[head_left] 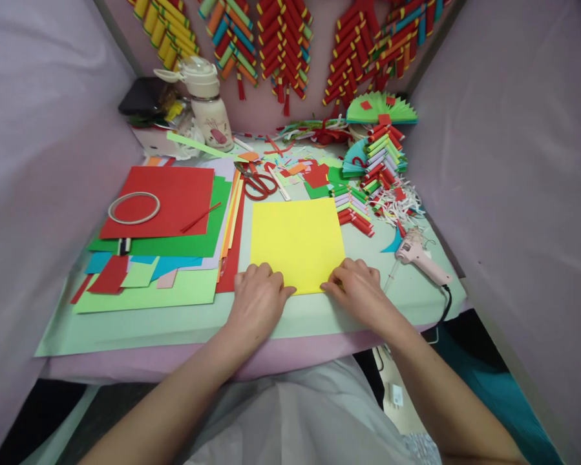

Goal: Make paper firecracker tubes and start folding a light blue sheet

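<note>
A square sheet of yellow paper (297, 239) lies flat in front of me on the table. My left hand (260, 298) is at its near left corner, fingers curled, with the thumb pressed along the near edge. At the near right corner, my right hand (357, 287) has its thumb and fingers pinched together on the same edge. That near edge looks slightly raised or rolled between the two thumbs; the fingertips beneath are partly hidden. Just beyond the sheet's far left corner rest red-handled scissors (257, 184).
Stacked coloured sheets (174, 245) with a tape roll (134, 208) on top lie left. A glue gun (421, 258) with a cord is at right. Paper scraps (295, 169), rolled-paper strings (351, 210) and an open-lidded bottle (210, 116) stand behind. Paper firecracker strings (285, 51) hang at the back.
</note>
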A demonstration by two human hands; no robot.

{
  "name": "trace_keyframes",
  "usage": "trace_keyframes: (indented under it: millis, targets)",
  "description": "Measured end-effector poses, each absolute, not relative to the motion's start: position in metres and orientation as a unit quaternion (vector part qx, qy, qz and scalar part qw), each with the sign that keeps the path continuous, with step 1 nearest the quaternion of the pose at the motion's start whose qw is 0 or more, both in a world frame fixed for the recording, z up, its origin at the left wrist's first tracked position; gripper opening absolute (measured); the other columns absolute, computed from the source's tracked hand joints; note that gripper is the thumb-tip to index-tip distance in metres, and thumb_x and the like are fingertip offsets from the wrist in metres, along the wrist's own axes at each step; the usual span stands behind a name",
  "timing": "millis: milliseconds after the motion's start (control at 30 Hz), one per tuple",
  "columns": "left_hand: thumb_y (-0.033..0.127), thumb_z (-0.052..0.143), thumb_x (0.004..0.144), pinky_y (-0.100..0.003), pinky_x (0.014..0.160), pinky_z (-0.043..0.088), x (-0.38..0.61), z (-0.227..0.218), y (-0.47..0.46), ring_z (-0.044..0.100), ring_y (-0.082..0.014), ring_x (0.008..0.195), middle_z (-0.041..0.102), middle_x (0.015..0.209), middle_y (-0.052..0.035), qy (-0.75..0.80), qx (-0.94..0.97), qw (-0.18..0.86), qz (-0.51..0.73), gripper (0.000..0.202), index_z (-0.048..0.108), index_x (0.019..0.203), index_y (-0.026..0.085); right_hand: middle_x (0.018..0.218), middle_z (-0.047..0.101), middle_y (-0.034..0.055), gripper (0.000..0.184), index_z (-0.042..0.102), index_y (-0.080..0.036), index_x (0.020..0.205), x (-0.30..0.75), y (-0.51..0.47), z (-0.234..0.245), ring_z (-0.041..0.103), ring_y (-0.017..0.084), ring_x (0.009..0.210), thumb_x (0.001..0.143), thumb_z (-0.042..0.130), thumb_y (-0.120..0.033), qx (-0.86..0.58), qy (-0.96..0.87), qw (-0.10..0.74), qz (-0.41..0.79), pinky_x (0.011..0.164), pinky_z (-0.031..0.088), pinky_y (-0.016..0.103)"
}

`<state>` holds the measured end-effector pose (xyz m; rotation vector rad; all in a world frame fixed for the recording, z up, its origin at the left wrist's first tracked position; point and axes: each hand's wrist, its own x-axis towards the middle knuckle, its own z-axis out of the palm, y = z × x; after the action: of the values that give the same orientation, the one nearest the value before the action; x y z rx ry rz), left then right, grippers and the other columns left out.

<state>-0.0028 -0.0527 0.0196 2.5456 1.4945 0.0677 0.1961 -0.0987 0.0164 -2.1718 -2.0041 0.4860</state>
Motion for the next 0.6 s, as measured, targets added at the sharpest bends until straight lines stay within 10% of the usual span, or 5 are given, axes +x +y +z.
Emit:
trace_keyframes:
  millis: [600]
  targets:
    - [0.043,0.056,0.088,-0.04,0.074,0.036,-0.0039,0.0173,-0.0485,0.055,-0.0286,0.088,0.06,0.082,-0.0085,0.494,0.868,0.058,0.004,0.03,0.065,0.075,0.017,0.09,0.058,0.0065,0.023,0.061,-0.02,0.071,0.1926,-0.0999,0.0195,0.048,0.025,0.093,0.087,0.057,-0.036,-0.735,-0.657,0.062,0.155,0.074,0.028,0.037]
